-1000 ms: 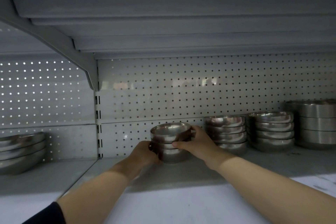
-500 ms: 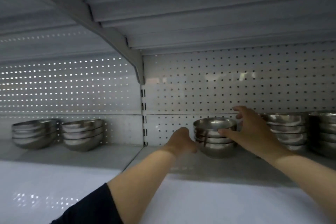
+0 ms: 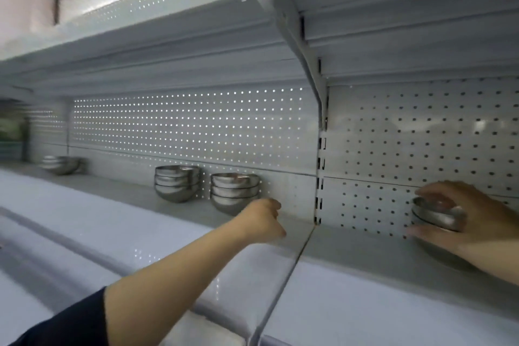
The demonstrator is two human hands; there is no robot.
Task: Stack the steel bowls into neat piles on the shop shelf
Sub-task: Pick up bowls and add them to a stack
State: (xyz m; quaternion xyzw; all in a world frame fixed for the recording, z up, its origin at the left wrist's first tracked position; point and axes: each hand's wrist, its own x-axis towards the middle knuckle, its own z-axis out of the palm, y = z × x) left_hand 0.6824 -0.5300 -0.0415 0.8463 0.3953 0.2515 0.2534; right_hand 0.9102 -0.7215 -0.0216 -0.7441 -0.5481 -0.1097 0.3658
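Steel bowls [image 3: 434,215] sitting piled on the shelf [image 3: 365,250] by the pegboard back [image 3: 421,135], right hand [image 3: 471,222] cupping them with spread fingers. Left hand [image 3: 262,220] hovering loosely curled, grasping nothing, just before another pile [image 3: 234,191]; third pile [image 3: 177,182] standing beside.

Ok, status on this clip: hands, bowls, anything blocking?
Right hand grips small bowl pile on shelf. Left hand loosely curled, holding nothing, near four-bowl pile. Nothing blocking.
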